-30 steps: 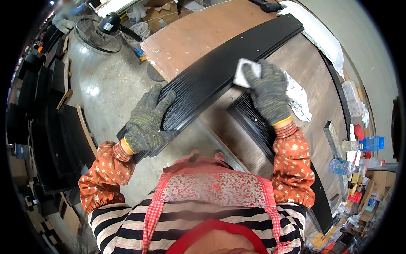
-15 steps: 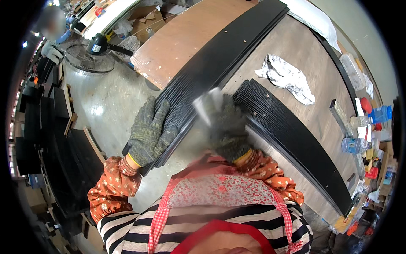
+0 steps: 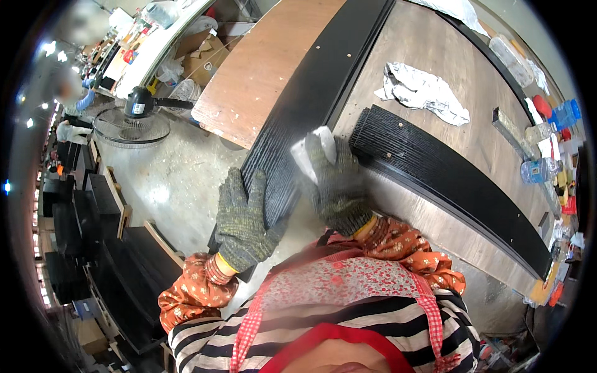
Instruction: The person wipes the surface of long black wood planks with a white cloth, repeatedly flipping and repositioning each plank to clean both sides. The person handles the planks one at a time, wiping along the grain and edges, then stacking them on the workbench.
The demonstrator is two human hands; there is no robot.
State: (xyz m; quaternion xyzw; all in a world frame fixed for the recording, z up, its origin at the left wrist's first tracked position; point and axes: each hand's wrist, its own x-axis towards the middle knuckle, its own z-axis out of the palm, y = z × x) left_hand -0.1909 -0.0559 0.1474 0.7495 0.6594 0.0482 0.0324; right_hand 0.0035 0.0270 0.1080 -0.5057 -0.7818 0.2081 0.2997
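My left hand [image 3: 244,221], in a dark grey-green knitted glove, lies with its fingers stretched out on the near end of a long black board [image 3: 305,93]. That board slants away toward the far middle and has a ribbed, wood-grain-like texture near my hand; thin edges beneath suggest it is stacked on others. My gloved right hand [image 3: 336,180], slightly blurred, grips a white flat pad [image 3: 306,155] beside the long board's right edge. Right of that hand lies a stack of curved black boards [image 3: 448,180], the top one ribbed at its near-left end. Whether the pad touches the long board, I cannot tell.
A crumpled white cloth [image 3: 423,93] lies on the wood-grain tabletop [image 3: 429,37]. Plastic bottles [image 3: 536,170] and a metal bar [image 3: 513,133] line the right side. A brown panel [image 3: 261,68] lies far left, near a standing fan [image 3: 132,121]. Dark panels [image 3: 112,261] stand at left.
The whole view has shifted and turned a little. My right hand still holds the white pad, which now looks less blurred. My left hand stays on the long board's near end.
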